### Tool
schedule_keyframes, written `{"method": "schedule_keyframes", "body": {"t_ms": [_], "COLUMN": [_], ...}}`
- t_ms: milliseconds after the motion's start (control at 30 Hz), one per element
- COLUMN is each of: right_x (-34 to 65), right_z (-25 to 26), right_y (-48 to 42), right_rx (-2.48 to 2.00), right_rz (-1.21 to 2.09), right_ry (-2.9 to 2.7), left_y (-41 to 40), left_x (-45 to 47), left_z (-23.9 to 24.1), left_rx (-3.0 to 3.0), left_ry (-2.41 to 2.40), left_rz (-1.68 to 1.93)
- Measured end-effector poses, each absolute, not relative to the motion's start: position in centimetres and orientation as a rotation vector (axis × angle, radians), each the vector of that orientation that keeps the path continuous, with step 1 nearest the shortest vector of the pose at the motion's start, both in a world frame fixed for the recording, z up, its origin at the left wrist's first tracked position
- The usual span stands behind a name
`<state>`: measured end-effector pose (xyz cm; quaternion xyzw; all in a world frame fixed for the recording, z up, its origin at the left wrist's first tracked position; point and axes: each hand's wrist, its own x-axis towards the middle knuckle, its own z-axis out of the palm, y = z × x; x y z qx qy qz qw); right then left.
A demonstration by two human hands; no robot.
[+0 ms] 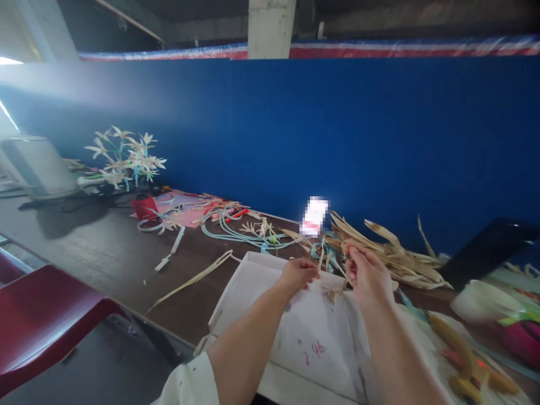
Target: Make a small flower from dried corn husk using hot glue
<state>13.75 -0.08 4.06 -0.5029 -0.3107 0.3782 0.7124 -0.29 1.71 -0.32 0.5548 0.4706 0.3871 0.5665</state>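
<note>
My left hand is closed in a pinch over the white box, at the lower end of a thin pale strip of dried husk. My right hand is raised just to its right, thumb and fingertips pressed together on a small piece of tan husk. The fingers partly hide both pieces. Small husk scraps lie on the box between the hands, above pink handwritten numbers. Behind my right hand spreads a pile of dried husks.
Husk flowers stand at the far left near a red container. Pale blue cords lie behind the box. To the right are a yellow glue gun, a white bowl and a dark panel. A blue partition rises behind.
</note>
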Motion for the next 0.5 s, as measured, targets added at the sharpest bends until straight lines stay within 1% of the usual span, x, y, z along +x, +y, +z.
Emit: {"method": "schedule_keyframes", "body": {"t_ms": [100, 167, 233, 500], "right_x": [14.4, 14.0, 13.5, 14.2], "right_z": [1.9, 1.0, 0.5, 0.2], "right_y": [-0.3, -0.6, -0.9, -0.7], "right_rx": [-1.269, -1.275, -1.247, -1.099], "right_rz": [0.975, 1.122, 1.197, 1.092], "right_ry": [-0.693, -0.765, -0.818, -0.646], "left_y": [1.9, 1.7, 1.5, 0.8], "left_x": [-0.3, -0.4, -0.4, -0.9], "left_z": [-0.3, -0.2, -0.1, 0.4], "left_rx": [1.16, 1.195, 1.249, 1.405], "left_ry": [1.09, 1.061, 1.033, 1.0], "left_rz": [0.918, 0.917, 0.893, 0.778]}}
